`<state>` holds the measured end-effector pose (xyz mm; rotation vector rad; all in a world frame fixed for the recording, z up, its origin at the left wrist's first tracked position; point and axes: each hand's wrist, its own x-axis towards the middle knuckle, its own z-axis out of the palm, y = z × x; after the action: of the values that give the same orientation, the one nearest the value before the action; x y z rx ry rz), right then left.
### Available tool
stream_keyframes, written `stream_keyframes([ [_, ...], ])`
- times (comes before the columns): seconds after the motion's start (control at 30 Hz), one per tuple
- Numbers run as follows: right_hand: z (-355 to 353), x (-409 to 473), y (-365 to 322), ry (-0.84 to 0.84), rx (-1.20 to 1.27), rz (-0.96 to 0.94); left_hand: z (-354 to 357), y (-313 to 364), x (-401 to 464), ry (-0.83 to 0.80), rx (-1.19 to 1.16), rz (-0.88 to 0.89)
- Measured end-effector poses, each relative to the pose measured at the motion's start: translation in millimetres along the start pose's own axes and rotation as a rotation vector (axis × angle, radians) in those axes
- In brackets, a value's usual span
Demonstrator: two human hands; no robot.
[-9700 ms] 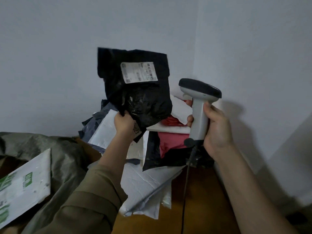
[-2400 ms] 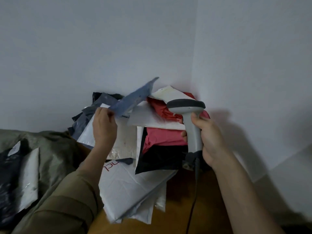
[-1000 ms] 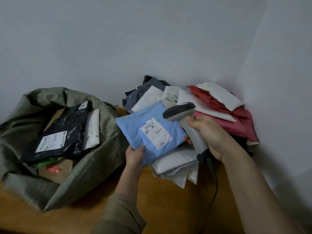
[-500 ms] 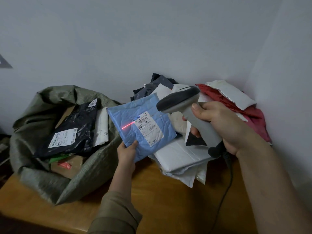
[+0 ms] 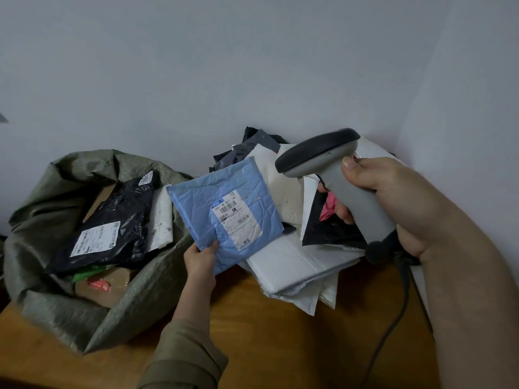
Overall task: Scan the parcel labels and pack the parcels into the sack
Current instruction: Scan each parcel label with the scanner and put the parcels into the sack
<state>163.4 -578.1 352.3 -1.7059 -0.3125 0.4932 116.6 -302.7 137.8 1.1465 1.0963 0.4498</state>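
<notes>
Scanning a blue parcel, with a pile left to pack

Holding a blue padded parcel (image 5: 224, 211) by its lower corner, the left hand (image 5: 200, 261) pinches it with thumb on top, label (image 5: 237, 221) facing up. The right hand (image 5: 393, 203) has its fingers wrapped round the grey scanner (image 5: 334, 175), aimed down at the label; no scan line is visible. On the left, the open green sack (image 5: 56, 192) already holds a black parcel (image 5: 112, 226) and a few others. Behind the blue parcel, a heap of unpacked parcels (image 5: 295, 256) waits on the wooden table (image 5: 266, 332), so much of the job seems to remain
</notes>
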Motion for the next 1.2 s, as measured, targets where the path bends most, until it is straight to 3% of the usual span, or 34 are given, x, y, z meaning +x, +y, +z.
stream_keyframes([
  [0.87, -14.5, 2.6, 9.1, -0.038, -0.021, -0.049, -0.9, -0.9, -18.4, 0.075, -0.006, 0.132],
  [0.97, -7.0, 16.2, 17.9, -0.089, 0.07, -0.007, -11.4, 0.9, -21.3, 0.135, -0.099, 0.119],
  [1.2, 49.9, 31.6, 30.3, -0.191, 0.088, 0.085, -77.0, 15.9, 5.3, 0.499, -0.391, 0.085],
])
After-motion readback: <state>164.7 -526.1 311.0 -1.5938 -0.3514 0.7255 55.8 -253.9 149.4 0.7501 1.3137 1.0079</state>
